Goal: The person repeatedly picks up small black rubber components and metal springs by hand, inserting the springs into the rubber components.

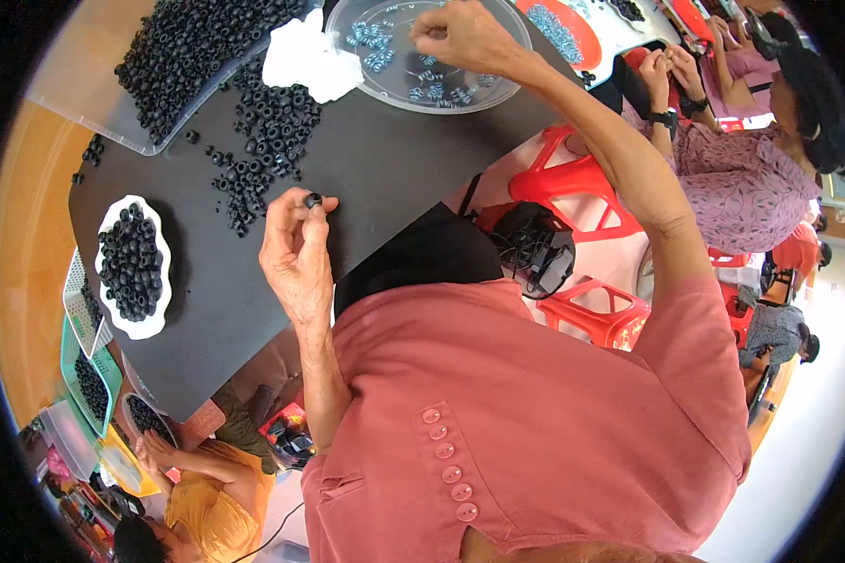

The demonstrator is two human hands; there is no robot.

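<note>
Between thumb and forefinger, my left hand (pixel 298 249) holds up a small black plastic piece (pixel 313 200) with a hollow end, above the dark tabletop. A loose heap of similar black pieces (pixel 270 131) lies just beyond it. My right hand (pixel 468 38) hovers over a clear round tray (pixel 371 89), its fingers drawn together in a pinch. Whatever those fingertips may hold is too small to see. Scattered in the tray are small bluish-silver coils (pixel 432 92) that look like springs.
A clear bin (pixel 150 147) of black pieces stands far left, beside crumpled white tissue (pixel 310 61). Nearer left sits a scalloped white dish (pixel 163 305) of the same pieces. An orange-red tray (pixel 582 33) lies beyond the right hand. Red stools (pixel 573 192) and co-workers sit around the table.
</note>
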